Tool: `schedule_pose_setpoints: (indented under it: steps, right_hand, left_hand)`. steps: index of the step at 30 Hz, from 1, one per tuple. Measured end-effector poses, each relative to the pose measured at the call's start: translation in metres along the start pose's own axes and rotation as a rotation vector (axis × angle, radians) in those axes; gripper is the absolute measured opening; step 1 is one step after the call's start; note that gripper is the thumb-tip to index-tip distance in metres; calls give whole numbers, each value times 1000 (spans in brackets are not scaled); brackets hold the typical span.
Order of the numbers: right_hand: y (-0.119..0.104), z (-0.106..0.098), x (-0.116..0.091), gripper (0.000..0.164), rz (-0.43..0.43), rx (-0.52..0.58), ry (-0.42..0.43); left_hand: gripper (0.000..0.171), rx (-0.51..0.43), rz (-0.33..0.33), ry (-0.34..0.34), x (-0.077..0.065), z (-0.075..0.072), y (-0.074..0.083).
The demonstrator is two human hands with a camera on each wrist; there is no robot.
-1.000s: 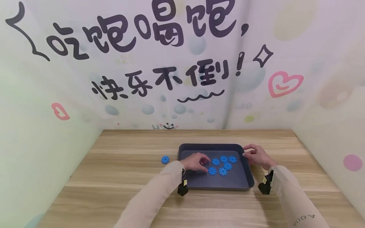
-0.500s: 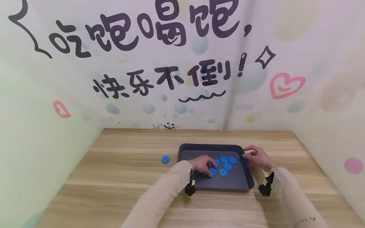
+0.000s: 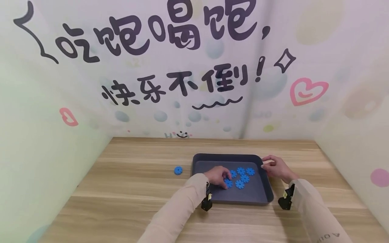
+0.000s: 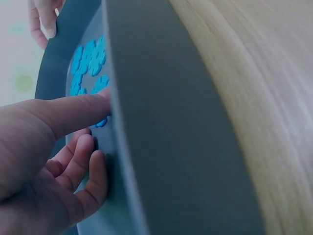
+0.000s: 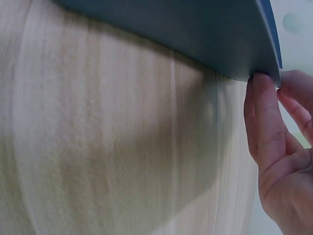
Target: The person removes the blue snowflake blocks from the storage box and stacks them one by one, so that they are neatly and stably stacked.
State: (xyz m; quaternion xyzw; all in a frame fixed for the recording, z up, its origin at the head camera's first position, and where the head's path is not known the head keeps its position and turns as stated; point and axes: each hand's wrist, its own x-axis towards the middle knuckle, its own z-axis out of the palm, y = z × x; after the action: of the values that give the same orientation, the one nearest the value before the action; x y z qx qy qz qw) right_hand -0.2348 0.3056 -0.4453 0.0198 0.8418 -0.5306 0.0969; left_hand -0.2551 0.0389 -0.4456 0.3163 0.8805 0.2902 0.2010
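In the head view my left hand [image 3: 217, 175] reaches into a dark grey tray [image 3: 253, 195]. Its thumb and forefinger pinch a small blue notched disc [image 3: 229, 183] lying on the tray floor. The left wrist view shows the thumb across that disc, partly hiding it, with the other fingers curled behind. More blue discs [image 3: 244, 178] lie flat just to the right, some overlapping. At the tray's far right corner my right hand [image 3: 277, 167] grips the rim. In the right wrist view its fingers [image 5: 266, 105] press the outer wall, thumb at the top edge.
A single blue disc [image 3: 178, 170] lies on the wooden table [image 3: 130, 189], left of the tray. Printed cloth walls [image 3: 152, 125] stand behind and on both sides. Each wrist carries a black camera mount [image 3: 285, 201].
My left hand has moved right and slightly down inside the tray, from beside the discs onto the nearest one. The right hand has stayed at the tray corner. The head view shifts slightly.
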Motion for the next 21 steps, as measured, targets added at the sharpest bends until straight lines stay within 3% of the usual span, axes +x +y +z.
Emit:
schedule_pose_setpoints:
  steps: [13, 21]
  right_hand:
    - [1, -1, 1, 36, 7, -4, -1]
    - [0, -2, 0, 36, 8, -7, -7]
  left_hand:
    - [29, -33, -57, 71, -7, -9, -17]
    - [35, -85, -37, 64, -8, -9, -23]
